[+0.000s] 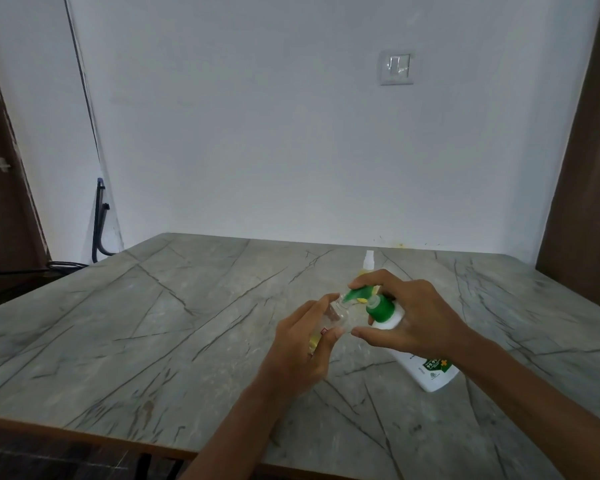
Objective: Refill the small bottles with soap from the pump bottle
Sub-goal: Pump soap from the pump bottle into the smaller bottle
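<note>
A white pump bottle (426,370) with a green pump head (378,306) stands tilted on the grey marble table (153,323). My right hand (409,317) wraps round its neck, the index finger lying over the green nozzle. My left hand (305,348) holds a small clear bottle (336,315), its open mouth right under the nozzle tip. A little yellowish liquid shows low in that bottle. Behind my right hand stands a second small bottle (368,263) with a white spray cap and yellow contents.
The table meets a white wall at the back, with a switch plate (395,68) high on it. A dark wooden panel (582,168) rises at the right. At the left stand a door and a black metal frame (99,223). The table's near edge (84,434) runs below my forearms.
</note>
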